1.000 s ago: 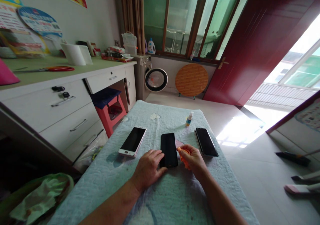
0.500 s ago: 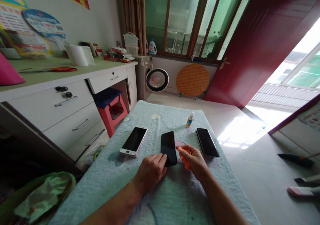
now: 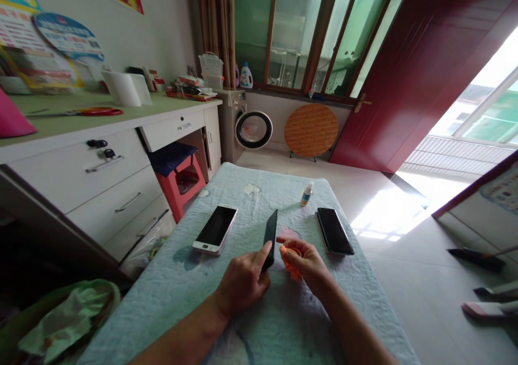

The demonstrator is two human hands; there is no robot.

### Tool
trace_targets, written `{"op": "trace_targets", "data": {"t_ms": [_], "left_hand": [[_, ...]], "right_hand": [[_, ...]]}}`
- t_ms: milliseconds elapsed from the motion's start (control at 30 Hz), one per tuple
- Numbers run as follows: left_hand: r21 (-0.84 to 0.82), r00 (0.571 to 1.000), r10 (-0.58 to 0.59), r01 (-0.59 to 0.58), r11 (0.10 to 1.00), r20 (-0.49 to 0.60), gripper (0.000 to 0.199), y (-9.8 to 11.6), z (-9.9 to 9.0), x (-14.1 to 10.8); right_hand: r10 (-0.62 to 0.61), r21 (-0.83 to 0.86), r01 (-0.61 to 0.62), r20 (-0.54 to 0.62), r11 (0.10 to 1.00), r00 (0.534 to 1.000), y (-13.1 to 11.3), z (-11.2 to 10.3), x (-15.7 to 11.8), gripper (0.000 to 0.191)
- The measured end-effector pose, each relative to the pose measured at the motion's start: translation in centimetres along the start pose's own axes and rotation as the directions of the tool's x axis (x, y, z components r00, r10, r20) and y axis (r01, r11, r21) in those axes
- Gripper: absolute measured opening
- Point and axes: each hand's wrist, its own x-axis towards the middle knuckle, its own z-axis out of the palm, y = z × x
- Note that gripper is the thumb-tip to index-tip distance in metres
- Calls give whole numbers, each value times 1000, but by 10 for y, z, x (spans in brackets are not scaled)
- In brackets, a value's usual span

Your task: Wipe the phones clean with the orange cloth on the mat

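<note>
My left hand (image 3: pixel 245 278) grips the lower end of a black smartphone (image 3: pixel 271 231), which stands tilted up on its long edge. Just to its right, my right hand (image 3: pixel 305 262) is closed around a crumpled orange cloth (image 3: pixel 290 261), with the index finger stretched toward the phone. A white phone (image 3: pixel 216 229) with a dark screen lies flat to the left. On the right lies another dark phone (image 3: pixel 334 231). Behind them stands a small spray bottle (image 3: pixel 306 194) with a clear cap. All rest on a light blue quilted cover (image 3: pixel 251 189).
To the left is a white desk (image 3: pixel 121 178) with drawers, scissors (image 3: pixel 97 112) and a paper roll (image 3: pixel 125 88) on top. A red stool (image 3: pixel 184 184) stands under it. A green bin (image 3: pixel 115 295) sits at lower left. Behind are a washing machine with its door (image 3: pixel 254 129) open and a round wooden tabletop (image 3: pixel 311 130).
The black phone has turned from nearly flat to tilted on edge in my left hand. My right hand has shifted slightly left with the orange cloth.
</note>
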Motion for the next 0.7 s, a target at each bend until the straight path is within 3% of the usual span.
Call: {"op": "trace_targets", "data": {"t_ms": [100,233,433,700], "left_hand": [[-123,999,25,-29,992,-32,72,-1,4,-1],[-227,997,-9,-9,974,-81,67,-2,9,-2],[-321,993,-82,49,946,-89,67,-9,5,-3],[-380,983,-184,179,908,24,77,-22,-4,3]], "right_hand": [[-32,-30,33,48,999,998,1,2,-1,36],[-88,-91,94,72,991,994,5,0,-1,29],[-61,-151,67,45,986,997,10,0,-1,29],[-99,-290,97,8,952,995,14,0,0,24]]}}
